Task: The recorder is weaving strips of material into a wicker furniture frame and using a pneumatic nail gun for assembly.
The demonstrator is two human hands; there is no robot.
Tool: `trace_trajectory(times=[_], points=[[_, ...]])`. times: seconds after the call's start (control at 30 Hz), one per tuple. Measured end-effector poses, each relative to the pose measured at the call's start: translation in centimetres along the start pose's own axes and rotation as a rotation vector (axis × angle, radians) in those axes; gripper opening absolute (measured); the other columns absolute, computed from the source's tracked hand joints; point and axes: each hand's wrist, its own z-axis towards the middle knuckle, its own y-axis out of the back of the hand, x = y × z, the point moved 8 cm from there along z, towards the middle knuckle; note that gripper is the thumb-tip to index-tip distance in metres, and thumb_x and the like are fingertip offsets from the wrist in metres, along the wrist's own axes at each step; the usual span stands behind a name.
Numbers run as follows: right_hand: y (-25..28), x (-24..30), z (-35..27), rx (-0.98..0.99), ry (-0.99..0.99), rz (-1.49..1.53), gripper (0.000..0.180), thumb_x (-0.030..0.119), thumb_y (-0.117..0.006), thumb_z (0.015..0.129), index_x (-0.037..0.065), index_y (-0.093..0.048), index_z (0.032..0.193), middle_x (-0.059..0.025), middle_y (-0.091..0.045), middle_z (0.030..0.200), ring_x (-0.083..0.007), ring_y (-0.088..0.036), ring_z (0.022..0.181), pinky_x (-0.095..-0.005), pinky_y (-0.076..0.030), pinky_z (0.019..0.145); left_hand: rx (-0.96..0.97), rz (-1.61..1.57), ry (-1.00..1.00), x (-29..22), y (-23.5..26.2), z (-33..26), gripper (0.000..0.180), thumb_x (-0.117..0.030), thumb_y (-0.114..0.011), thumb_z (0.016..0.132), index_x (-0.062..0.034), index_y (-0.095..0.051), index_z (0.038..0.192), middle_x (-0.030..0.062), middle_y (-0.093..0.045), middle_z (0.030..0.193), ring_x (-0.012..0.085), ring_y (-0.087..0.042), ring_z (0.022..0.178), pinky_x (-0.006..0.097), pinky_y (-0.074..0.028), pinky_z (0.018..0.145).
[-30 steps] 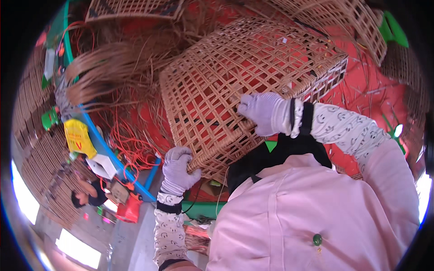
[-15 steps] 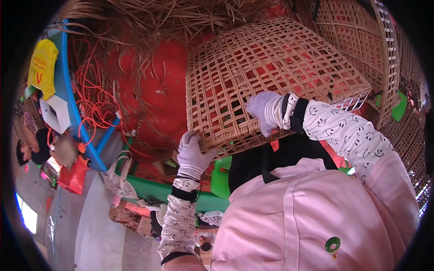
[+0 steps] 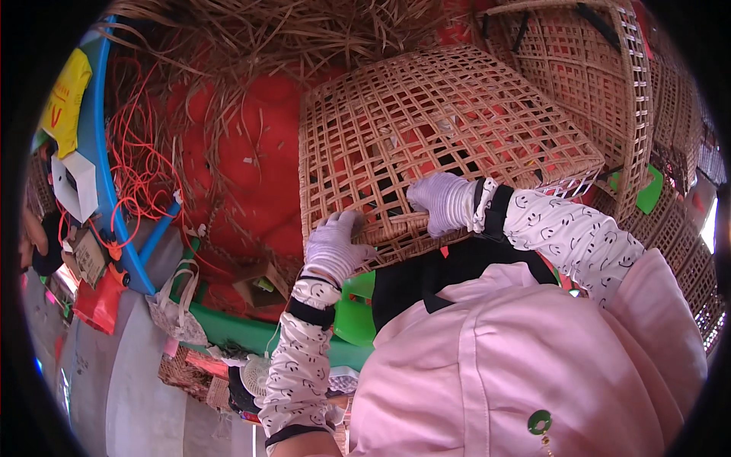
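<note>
An open-weave basket [image 3: 457, 107] of brown strands lies before me with its latticed face up and a thick bound edge toward me. My left hand [image 3: 335, 244], in a striped pale glove, grips this edge near the left corner, fingers over the weave and thumb along the near side. Farther right, my right hand [image 3: 442, 204], gloved alike, is closed on the same edge, its fingertips partly hidden. White lattice [image 3: 567, 185] shows under the basket's right side.
Loose brown strands [image 3: 320, 34] are heaped at the far side of the red surface [image 3: 263, 152]. Tangled orange cord [image 3: 145, 152] lies left, inside a blue rim [image 3: 106, 129]. Larger woven baskets [image 3: 571, 76] stand far right. A small open box [image 3: 259, 286] sits near-left.
My left hand has moved from the corner slightly right along the edge, its fingers now farther over the weave. My right hand stays on the edge. The whole view has shifted a little.
</note>
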Motion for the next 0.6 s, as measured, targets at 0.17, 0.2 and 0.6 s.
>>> trace_trajectory(times=[0.17, 0.2, 0.6], points=[[0.4, 0.6, -0.8, -0.140, 0.118, 0.094, 0.045, 0.018, -0.072, 0.054, 0.006, -0.056, 0.095, -0.0120, -0.055, 0.098, -0.0294, -0.056, 0.092, -0.0372, -0.045, 0.080, 0.170, -0.003, -0.007, -1.3, -1.1, 0.7, 0.049, -0.020, -0.072, 0.060, -0.0126, -0.057, 0.106, 0.0097, -0.056, 0.109, 0.0274, -0.053, 0.102, 0.035, -0.043, 0.087], [0.7, 0.6, -1.1, -0.195, 0.157, 0.116, 0.045, 0.017, -0.072, 0.054, 0.007, -0.056, 0.095, -0.0114, -0.055, 0.099, -0.0291, -0.055, 0.093, -0.0370, -0.045, 0.080, 0.172, 0.004, -0.005, -1.5, -1.2, 0.7, 0.049, -0.020, -0.072, 0.060, -0.0126, -0.057, 0.106, 0.0097, -0.056, 0.109, 0.0274, -0.053, 0.102, 0.035, -0.043, 0.087], [0.8, -12.2, -10.9, -0.526, -0.189, -0.025, 0.054, 0.037, -0.071, 0.058, 0.010, -0.057, 0.103, -0.0097, -0.052, 0.105, -0.0285, -0.049, 0.101, -0.0381, -0.040, 0.087, -0.445, -0.051, -0.327, -9.4, 0.3, -1.8, 0.059, -0.031, -0.079, 0.053, -0.0090, -0.056, 0.102, 0.0114, -0.056, 0.099, 0.0320, -0.052, 0.093, 0.041, -0.043, 0.081]])
